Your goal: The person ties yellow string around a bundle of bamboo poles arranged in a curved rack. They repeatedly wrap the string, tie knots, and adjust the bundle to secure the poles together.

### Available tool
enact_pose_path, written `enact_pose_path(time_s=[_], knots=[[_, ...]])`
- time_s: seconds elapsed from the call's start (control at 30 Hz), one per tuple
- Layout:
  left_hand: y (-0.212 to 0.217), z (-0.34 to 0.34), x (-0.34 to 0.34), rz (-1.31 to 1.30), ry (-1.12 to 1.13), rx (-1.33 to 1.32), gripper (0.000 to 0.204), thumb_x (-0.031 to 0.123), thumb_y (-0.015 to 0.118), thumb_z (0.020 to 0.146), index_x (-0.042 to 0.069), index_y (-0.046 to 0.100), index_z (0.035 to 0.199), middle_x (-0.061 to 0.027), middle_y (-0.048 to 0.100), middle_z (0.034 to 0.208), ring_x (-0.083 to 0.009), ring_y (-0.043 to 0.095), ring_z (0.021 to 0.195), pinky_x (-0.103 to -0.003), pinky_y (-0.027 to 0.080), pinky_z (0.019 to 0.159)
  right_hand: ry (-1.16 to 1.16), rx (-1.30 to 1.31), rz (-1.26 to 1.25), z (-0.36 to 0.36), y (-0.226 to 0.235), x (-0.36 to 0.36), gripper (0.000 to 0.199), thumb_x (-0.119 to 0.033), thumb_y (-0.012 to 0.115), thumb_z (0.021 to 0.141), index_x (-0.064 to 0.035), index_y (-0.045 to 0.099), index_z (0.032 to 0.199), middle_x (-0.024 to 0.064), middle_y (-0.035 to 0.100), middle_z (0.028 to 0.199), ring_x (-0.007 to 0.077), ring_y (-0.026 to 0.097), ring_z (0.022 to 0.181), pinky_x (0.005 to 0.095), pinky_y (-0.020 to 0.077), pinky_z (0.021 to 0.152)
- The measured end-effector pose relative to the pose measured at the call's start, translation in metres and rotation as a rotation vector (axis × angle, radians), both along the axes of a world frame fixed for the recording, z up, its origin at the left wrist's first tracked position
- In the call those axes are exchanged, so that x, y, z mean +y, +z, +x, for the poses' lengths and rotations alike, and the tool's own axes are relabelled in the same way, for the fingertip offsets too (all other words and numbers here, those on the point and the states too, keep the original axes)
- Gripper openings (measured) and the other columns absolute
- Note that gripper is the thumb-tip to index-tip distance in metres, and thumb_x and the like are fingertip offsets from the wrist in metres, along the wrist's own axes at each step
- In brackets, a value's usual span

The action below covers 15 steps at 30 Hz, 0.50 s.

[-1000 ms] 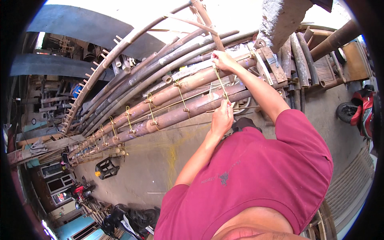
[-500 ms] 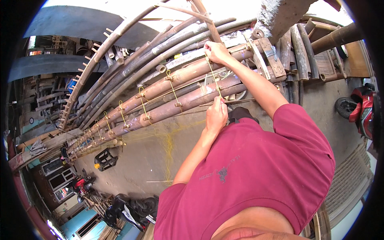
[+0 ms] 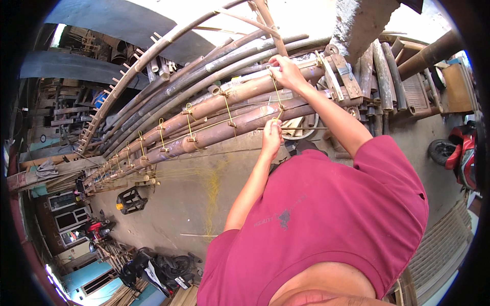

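Observation:
Two long brown bamboo poles, an upper one (image 3: 245, 92) and a lower one (image 3: 250, 120), run side by side with short wooden pegs along them. Thin yellow cord (image 3: 228, 108) is looped and tied across from pole to pole at several pegs. My right hand (image 3: 288, 74) is closed at the upper pole, fingertips pinched at the top of the rightmost cord span. Below the lower pole, my left hand (image 3: 272, 136) pinches the yellow cord close beside a peg. The cord stretches nearly straight between the poles there.
More bamboo poles (image 3: 204, 69) lie stacked behind, beside a curved pegged pole (image 3: 115, 92). Loose yellow cord (image 3: 213, 188) is tangled on the floor. A black stool-like frame (image 3: 131, 200) stands left; motorcycles (image 3: 163, 270) are parked lower left, with a red one (image 3: 462, 158) at right.
My left hand has moved slightly up and left, closer to the lower pole and its peg. My right hand stays at the upper peg. The whole view has shifted a little.

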<state>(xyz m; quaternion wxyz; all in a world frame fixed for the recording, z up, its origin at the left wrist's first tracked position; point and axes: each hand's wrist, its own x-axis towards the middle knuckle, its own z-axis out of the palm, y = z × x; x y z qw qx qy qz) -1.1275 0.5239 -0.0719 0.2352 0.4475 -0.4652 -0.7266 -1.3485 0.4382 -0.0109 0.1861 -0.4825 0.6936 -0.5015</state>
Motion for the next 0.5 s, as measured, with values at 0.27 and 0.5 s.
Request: enact_pose_path(time_s=[0.27, 0.5], knots=[[-0.002, -0.002, -0.015, -0.404, 0.000, 0.019, 0.021, 0.020, 0.041, 0.106, 0.008, 0.055, 0.114, 0.0050, 0.048, 0.076, -0.0035, 0.042, 0.059, -0.023, 0.036, 0.049, 0.343, 0.658, 0.034, 0.067, 0.020, 0.110, 0.020, -0.023, 0.073, 0.078, -0.0144, 0.072, 0.096, 0.0049, 0.061, 0.108, 0.0275, 0.054, 0.105, 0.0453, 0.0416, 0.090], [0.033, -0.006, 0.008, -0.863, -0.120, -0.158, 0.028, 0.015, 0.041, 0.103, -0.003, 0.053, 0.120, -0.0268, 0.063, 0.110, -0.0393, 0.063, 0.101, -0.045, 0.048, 0.085, 0.109, 0.440, -0.065, 0.075, 0.026, 0.148, 0.012, -0.022, 0.070, 0.081, -0.0105, 0.071, 0.085, 0.0075, 0.067, 0.094, 0.0275, 0.061, 0.097, 0.0436, 0.0437, 0.087]])
